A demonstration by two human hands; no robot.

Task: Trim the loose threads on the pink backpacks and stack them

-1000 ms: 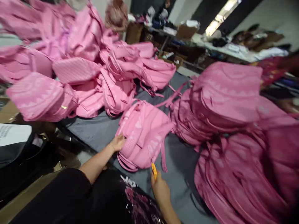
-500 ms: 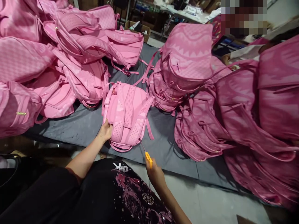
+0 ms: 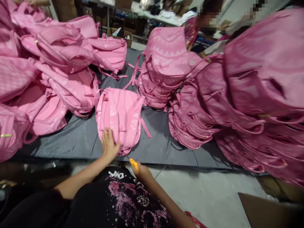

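Grey cloth (image 3: 155, 139), backpack (image 3: 121, 115) under left fingers (image 3: 108, 135), box (image 3: 129, 41) with white item (image 3: 117, 32) beyond.

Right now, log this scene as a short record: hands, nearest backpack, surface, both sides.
Left hand: laid on the pink backpack
Right hand: holding a yellow tool near the backpack's closest end
Backpack pose: lying, straps facing up
Surface: dark grey cover
Left side: heaped pink bags
Right side: overlapping pink bags
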